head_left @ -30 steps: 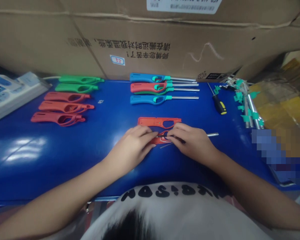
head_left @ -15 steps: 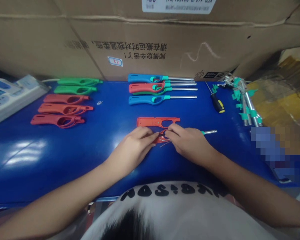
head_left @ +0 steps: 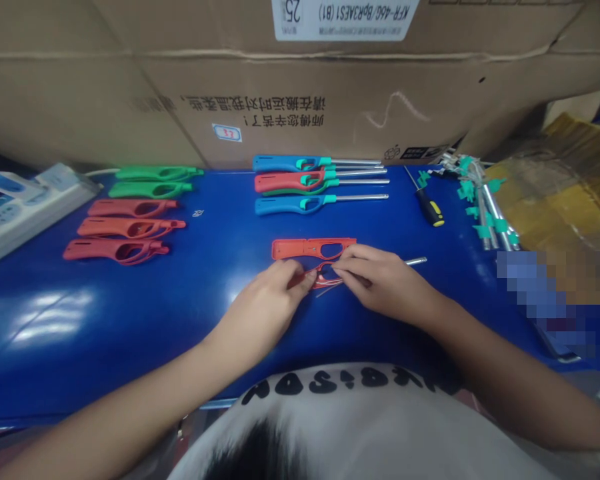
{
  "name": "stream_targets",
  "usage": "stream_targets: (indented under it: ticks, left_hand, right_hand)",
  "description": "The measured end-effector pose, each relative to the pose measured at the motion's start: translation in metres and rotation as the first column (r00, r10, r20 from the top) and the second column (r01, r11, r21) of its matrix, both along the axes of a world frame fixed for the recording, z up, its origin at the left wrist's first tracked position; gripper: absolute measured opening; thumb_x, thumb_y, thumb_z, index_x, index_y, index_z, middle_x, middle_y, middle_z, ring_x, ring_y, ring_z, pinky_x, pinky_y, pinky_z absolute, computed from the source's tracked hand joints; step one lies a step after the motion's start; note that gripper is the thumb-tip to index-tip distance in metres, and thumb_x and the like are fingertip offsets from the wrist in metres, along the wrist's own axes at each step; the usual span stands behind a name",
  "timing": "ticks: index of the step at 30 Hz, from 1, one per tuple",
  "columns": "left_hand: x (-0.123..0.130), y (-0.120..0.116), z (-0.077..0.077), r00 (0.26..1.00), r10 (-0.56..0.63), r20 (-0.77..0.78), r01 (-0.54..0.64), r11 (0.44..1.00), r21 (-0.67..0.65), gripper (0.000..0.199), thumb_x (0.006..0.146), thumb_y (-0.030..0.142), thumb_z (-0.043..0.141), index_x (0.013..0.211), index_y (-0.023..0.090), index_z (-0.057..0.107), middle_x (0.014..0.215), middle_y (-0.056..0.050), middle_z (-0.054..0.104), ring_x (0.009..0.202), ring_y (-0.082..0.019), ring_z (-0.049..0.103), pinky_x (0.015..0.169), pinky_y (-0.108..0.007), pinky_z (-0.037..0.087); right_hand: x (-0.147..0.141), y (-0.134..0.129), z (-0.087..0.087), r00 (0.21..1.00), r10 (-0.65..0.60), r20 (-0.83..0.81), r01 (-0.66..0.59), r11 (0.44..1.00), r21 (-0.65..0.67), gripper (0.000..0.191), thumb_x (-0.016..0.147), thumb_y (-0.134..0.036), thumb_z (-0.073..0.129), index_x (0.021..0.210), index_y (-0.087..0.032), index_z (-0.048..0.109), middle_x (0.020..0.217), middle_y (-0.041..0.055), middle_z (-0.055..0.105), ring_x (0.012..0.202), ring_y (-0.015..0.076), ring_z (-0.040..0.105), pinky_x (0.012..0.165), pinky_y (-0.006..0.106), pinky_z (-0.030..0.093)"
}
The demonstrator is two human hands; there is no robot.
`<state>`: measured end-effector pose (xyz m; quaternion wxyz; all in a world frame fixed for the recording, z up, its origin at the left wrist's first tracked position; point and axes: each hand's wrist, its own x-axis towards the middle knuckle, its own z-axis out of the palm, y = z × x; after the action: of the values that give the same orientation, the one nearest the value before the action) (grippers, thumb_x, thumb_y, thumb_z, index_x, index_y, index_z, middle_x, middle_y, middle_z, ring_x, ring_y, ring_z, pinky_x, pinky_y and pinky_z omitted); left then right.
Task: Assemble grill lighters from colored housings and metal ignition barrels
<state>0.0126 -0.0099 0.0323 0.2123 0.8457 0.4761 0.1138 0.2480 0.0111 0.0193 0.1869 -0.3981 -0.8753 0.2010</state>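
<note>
An opened red gas lighter (head_left: 323, 283) lies low over the blue table between my hands, its inside and thin wires showing. My left hand (head_left: 280, 290) pinches the handle end with thumb and fingers. From the right, my right hand (head_left: 380, 280) is closed over the front part, fingertips at the trigger opening. Its silver tube (head_left: 417, 261) sticks out beyond that hand. What lies under the right fingers is hidden. Just behind, touching neither palm, rests a loose orange-red handle half (head_left: 290, 249).
Several lighters with tubes (head_left: 290, 205) lie at the back. Red and green handle shells (head_left: 115, 250) are on the left, near a power strip (head_left: 35, 200). A screwdriver (head_left: 431, 208) and silver tubes with green parts (head_left: 490, 207) lie right. A cardboard box (head_left: 180, 80) stands behind.
The camera view has shifted a little. My right fingertips have shifted slightly at the lighter's trigger opening, and more of its inside shows. Both hands stay on it.
</note>
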Motion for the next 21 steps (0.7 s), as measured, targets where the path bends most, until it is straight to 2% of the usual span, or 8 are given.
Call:
stream_targets:
  ticks: [3, 7, 10, 13, 16, 21]
  left_hand:
    - [-0.003, -0.003, -0.001, 0.993, -0.039, -0.112, 0.054, 0.99, 0.132, 0.037, 0.108, 0.034, 0.037, 0.113, 0.015, 0.068, 0.101, -0.01, 0.066, 0.086, -0.021, 0.066, 0.076, -0.036, 0.056]
    - [-0.009, -0.006, -0.005, 0.969, -0.114, -0.218, 0.174, 0.944, 0.282, 0.035, 0.108, 0.025, 0.037, 0.125, 0.013, 0.065, 0.11, -0.013, 0.067, 0.097, -0.026, 0.066, 0.08, -0.04, 0.058]
    - [-0.014, -0.005, -0.009, 0.97, -0.173, -0.173, 0.216, 0.936, 0.278, 0.035, 0.105, 0.018, 0.041, 0.133, 0.013, 0.061, 0.121, -0.015, 0.066, 0.106, -0.028, 0.066, 0.088, -0.042, 0.058]
    - [-0.017, -0.004, -0.012, 0.973, -0.208, -0.098, 0.226, 0.941, 0.251, 0.036, 0.102, 0.014, 0.047, 0.135, 0.012, 0.059, 0.129, -0.015, 0.065, 0.112, -0.028, 0.065, 0.094, -0.043, 0.057]
    - [-0.018, -0.005, -0.013, 0.98, -0.192, -0.053, 0.199, 0.952, 0.234, 0.038, 0.1, 0.012, 0.049, 0.138, 0.011, 0.056, 0.133, -0.015, 0.065, 0.115, -0.028, 0.065, 0.096, -0.042, 0.057]
    - [-0.018, -0.005, -0.01, 0.983, -0.184, -0.029, 0.186, 0.963, 0.196, 0.044, 0.096, 0.007, 0.048, 0.139, 0.016, 0.054, 0.136, -0.013, 0.064, 0.118, -0.026, 0.064, 0.096, -0.042, 0.058]
  right_hand:
    - [0.002, 0.001, 0.005, 0.998, 0.05, 0.043, -0.049, 0.998, -0.037, 0.021, 0.102, -0.021, 0.048, 0.102, -0.019, 0.069, 0.107, 0.007, 0.068, 0.093, 0.0174, 0.065, 0.081, 0.03, 0.051]
    - [0.002, 0.0, 0.013, 0.978, 0.121, 0.17, -0.114, 0.992, -0.055, 0.017, 0.102, -0.026, 0.05, 0.107, -0.021, 0.065, 0.112, 0.0059, 0.067, 0.095, 0.0178, 0.066, 0.074, 0.029, 0.05]
    - [0.002, -0.001, 0.014, 0.964, 0.141, 0.227, -0.134, 0.99, -0.044, 0.015, 0.1, -0.03, 0.053, 0.109, -0.022, 0.063, 0.116, 0.0054, 0.066, 0.094, 0.0179, 0.066, 0.068, 0.029, 0.048]
    - [0.002, -0.001, 0.014, 0.961, 0.124, 0.247, -0.117, 0.992, -0.045, 0.017, 0.102, -0.031, 0.049, 0.111, -0.022, 0.062, 0.116, 0.0057, 0.066, 0.096, 0.0182, 0.065, 0.069, 0.029, 0.047]
    - [0.003, 0.0, 0.014, 0.964, 0.106, 0.244, -0.097, 0.994, -0.049, 0.016, 0.103, -0.031, 0.048, 0.107, -0.022, 0.061, 0.113, 0.0048, 0.066, 0.095, 0.0174, 0.065, 0.07, 0.028, 0.047]
    - [0.006, 0.001, 0.013, 0.955, 0.177, 0.236, -0.177, 0.984, -0.023, 0.012, 0.1, -0.031, 0.053, 0.105, -0.023, 0.061, 0.117, 0.0042, 0.063, 0.088, 0.0152, 0.064, 0.068, 0.028, 0.045]
